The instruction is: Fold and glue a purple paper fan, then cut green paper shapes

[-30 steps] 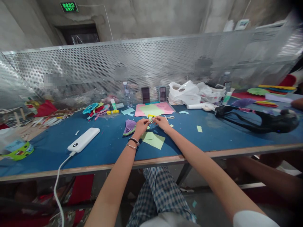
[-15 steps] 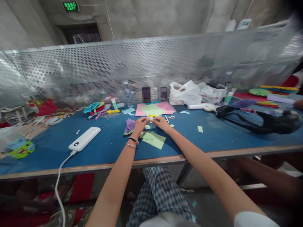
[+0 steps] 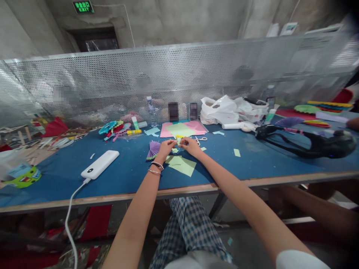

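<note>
Between their fingertips, my left hand (image 3: 166, 148) and my right hand (image 3: 191, 146) pinch a small piece of pale green paper (image 3: 178, 141). Its exact shape is too small to make out. Left of my left hand lies a purple pleated paper fan (image 3: 153, 150). Below the hands, light green paper sheets (image 3: 183, 167) rest on the blue table, with small green scraps (image 3: 175, 150) just under my fingers. White-handled scissors (image 3: 202, 139) lie beyond my right hand. Stacked pink and green paper (image 3: 179, 129) is behind both hands.
A white power bank (image 3: 100, 164) with a cable sits at left. Yellow glue stick (image 3: 134, 132), paper flowers (image 3: 114, 129) and a water bottle (image 3: 152, 112) stand farther back. White plastic bags (image 3: 220, 110) and a black strapped device (image 3: 308, 144) occupy the right. A perforated metal screen (image 3: 112, 82) closes the back.
The small green paper between my fingers has turned slightly and shows more of its green side. Both hands stay in nearly the same place.
</note>
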A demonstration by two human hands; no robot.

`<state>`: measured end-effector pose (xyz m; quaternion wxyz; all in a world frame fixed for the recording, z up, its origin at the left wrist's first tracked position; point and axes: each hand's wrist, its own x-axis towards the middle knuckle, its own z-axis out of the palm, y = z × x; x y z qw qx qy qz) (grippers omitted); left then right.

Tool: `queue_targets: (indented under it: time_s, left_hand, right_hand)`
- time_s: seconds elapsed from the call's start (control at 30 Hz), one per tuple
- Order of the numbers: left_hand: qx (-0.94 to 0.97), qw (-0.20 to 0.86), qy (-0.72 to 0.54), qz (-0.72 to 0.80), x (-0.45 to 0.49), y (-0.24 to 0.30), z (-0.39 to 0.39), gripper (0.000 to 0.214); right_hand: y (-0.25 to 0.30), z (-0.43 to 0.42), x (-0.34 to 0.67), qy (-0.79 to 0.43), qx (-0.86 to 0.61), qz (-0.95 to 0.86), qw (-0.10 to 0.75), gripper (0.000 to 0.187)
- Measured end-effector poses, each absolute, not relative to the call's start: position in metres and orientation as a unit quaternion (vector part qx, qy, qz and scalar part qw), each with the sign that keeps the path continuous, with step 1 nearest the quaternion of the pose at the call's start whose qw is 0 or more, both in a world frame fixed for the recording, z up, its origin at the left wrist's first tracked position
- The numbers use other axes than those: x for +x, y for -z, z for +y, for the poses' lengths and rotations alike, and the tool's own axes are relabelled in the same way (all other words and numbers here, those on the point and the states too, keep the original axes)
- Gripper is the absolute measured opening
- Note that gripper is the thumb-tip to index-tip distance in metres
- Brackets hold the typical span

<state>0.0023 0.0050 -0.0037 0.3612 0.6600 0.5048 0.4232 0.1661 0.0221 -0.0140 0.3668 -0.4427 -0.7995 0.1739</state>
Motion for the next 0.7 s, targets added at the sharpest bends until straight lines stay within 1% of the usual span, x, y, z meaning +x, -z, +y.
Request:
queue_targets:
  time_s: [0.17,0.4,0.7]
  left_hand:
    - [0.682,0.346,-0.405,0.502,0.0014,0.0065,0.0073,0.028]
    - [0.73,0.294,-0.364,0.499,-0.0011,0.0115,0.0108,0.026]
    - [0.755,0.248,-0.334,0.507,-0.0022,0.0129,0.0105,0.026]
  right_hand:
    - [0.0132,0.0213,0.1692,-0.127,-0.43,-0.815,0.367,0.025]
    - [0.0154,0.0215,0.1727,-0.077,-0.429,-0.836,0.332,0.025]
    - [0.0127,0.0159,0.1765,-0.057,-0.409,-0.866,0.281,0.026]
